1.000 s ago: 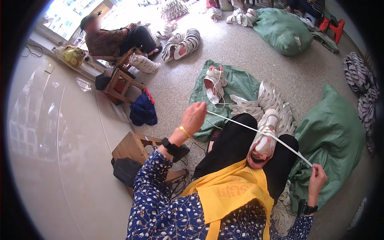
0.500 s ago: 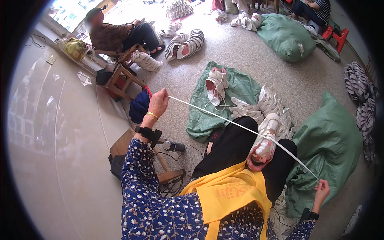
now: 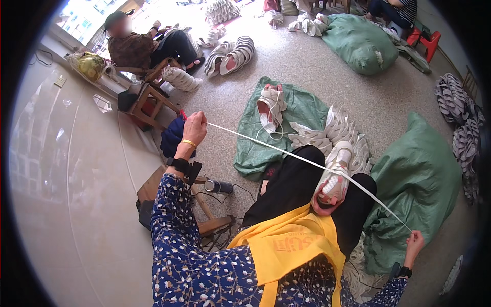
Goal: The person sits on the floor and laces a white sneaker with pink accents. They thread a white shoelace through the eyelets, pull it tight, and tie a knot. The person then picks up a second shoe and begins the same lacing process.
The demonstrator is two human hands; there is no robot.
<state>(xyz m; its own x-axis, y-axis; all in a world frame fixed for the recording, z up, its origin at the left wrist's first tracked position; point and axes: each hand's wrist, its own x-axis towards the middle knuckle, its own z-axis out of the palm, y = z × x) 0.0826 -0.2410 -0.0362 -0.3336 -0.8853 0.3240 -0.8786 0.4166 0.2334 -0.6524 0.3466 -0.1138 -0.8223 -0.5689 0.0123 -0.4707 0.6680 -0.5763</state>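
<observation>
A white shoelace (image 3: 271,147) is drawn taut across my lap, with one end in each hand. My left hand (image 3: 195,128), raised at the left, is closed on one end. Low at the right, my right hand (image 3: 415,241) pinches the other end. Between my knees lies a white and pink sneaker (image 3: 332,181), its toe pointing away from me. The lace crosses over the sneaker's front; whether it runs through eyelets there is too small to tell. Another white sneaker (image 3: 270,108), with loose laces, rests on a green sack on the floor ahead.
Beyond my knees, the flat green sack (image 3: 250,138) borders a row of nested white shoe uppers (image 3: 348,125). A full green sack (image 3: 417,174) stands at my right. At my left are a wooden stool (image 3: 153,192) and a dark cylinder (image 3: 219,187). Another person (image 3: 138,48) sits far left.
The view has shifted slightly. Both hands keep the lace stretched in nearly the same line over the sneaker. In the background, the seated person's arm has risen a little.
</observation>
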